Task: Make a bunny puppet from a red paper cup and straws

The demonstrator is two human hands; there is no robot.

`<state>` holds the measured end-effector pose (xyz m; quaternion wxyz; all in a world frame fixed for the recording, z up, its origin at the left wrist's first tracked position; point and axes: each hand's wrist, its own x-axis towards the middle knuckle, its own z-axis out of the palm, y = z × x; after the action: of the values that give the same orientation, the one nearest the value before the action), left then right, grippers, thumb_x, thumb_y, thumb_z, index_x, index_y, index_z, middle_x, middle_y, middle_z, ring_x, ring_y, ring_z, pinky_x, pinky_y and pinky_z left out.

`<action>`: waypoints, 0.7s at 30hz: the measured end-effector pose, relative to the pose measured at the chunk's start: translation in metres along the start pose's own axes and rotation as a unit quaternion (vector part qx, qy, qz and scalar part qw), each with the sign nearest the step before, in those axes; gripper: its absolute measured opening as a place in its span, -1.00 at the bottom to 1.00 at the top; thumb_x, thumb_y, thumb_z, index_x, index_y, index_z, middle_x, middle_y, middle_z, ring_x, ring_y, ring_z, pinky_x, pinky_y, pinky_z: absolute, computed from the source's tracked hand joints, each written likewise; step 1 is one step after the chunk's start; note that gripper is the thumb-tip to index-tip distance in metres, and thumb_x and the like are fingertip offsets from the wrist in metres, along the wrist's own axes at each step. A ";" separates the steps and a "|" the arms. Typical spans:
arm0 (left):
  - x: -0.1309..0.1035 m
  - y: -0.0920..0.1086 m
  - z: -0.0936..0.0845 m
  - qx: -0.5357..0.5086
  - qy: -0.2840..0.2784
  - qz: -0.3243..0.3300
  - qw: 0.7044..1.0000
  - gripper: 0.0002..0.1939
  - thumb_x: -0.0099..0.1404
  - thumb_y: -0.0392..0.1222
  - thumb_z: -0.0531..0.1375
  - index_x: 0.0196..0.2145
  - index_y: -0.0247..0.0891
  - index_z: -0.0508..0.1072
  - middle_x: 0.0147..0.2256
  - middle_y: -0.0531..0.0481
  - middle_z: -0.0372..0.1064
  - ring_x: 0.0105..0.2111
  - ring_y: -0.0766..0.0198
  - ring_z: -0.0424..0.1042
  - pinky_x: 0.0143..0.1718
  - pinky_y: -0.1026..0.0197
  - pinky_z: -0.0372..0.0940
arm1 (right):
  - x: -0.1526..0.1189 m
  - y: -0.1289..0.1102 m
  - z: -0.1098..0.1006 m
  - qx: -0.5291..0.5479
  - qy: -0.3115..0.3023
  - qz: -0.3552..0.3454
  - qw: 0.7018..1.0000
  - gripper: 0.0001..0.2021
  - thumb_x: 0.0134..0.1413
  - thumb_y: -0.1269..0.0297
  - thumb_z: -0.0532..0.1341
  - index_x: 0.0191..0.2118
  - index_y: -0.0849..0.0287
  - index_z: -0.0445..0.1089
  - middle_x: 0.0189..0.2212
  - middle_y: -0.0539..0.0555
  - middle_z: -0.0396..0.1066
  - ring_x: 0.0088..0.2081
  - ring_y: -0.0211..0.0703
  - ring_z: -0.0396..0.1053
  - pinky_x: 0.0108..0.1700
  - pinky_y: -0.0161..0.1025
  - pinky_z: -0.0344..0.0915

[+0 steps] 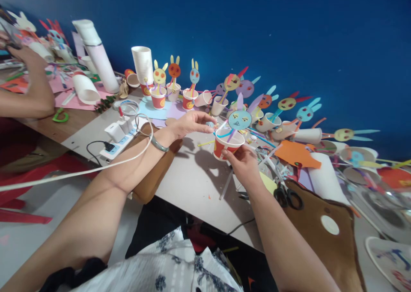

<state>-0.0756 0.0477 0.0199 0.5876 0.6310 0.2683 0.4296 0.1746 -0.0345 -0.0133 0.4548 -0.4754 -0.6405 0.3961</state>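
Observation:
My right hand (245, 165) is wrapped round a red and white paper cup (227, 147), held tilted over the table. Out of the cup rises a paper bunny puppet (239, 120) with a round blue drawn-on face and purple ears; pink and blue stick-like arms spread over the rim. Left of the cup, my left hand (192, 124) has its thumb and fingertips round a small bluish piece (209, 124), too small to name. Its thumb tip is close to the end of the blue arm; whether they touch I cannot tell.
Finished bunny cups (158, 96) line the blue wall. A power strip (119, 143) and its white cable lie by my left forearm. Black scissors (287, 197) rest on a brown cloth (334, 202) at right. Another person's arm (30, 86) works at far left, near a white thermos (98, 56).

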 end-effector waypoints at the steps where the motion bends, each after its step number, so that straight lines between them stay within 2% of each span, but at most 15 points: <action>1: 0.000 0.000 0.000 0.005 0.000 0.004 1.000 -0.46 -0.04 0.01 0.64 -0.15 -0.30 0.70 -0.15 -0.08 0.63 -0.13 0.21 0.54 0.05 0.08 0.38 | 0.000 0.000 0.000 0.000 -0.002 0.000 1.000 -0.41 0.08 -0.25 0.45 0.02 0.14 0.57 0.01 0.27 0.68 0.06 0.23 0.61 0.21 0.17 0.49; 4: -0.002 0.001 0.002 0.017 0.003 0.015 1.000 -0.50 0.00 0.01 0.63 -0.16 -0.30 0.69 -0.15 -0.09 0.63 -0.13 0.20 0.54 0.06 0.06 0.39 | 0.000 0.002 0.000 -0.002 -0.004 0.005 1.000 -0.41 0.08 -0.24 0.46 0.05 0.13 0.56 0.03 0.27 0.67 0.07 0.23 0.61 0.22 0.17 0.49; 12: -0.003 0.000 0.006 0.013 0.022 0.001 1.000 -0.56 0.06 0.00 0.58 -0.19 -0.31 0.67 -0.17 -0.08 0.64 -0.13 0.19 0.56 0.09 0.02 0.40 | 0.001 0.010 -0.002 -0.022 0.006 0.003 1.000 -0.44 0.08 -0.21 0.46 0.02 0.12 0.58 -0.08 0.25 0.69 0.02 0.24 0.61 0.21 0.20 0.50; 21: 0.000 -0.004 0.008 -0.023 0.027 -0.009 0.999 -0.53 0.02 0.05 0.61 -0.28 -0.35 0.64 -0.32 0.00 0.57 -0.29 0.30 0.53 -0.02 0.08 0.42 | 0.000 0.009 -0.001 -0.010 0.010 0.016 1.000 -0.45 0.07 -0.19 0.47 0.01 0.14 0.57 -0.01 0.27 0.68 0.07 0.25 0.60 0.26 0.22 0.45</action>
<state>-0.0681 0.0442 0.0164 0.5985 0.6027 0.2799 0.4474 0.1782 -0.0327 -0.0215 0.4498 -0.4940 -0.6324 0.3920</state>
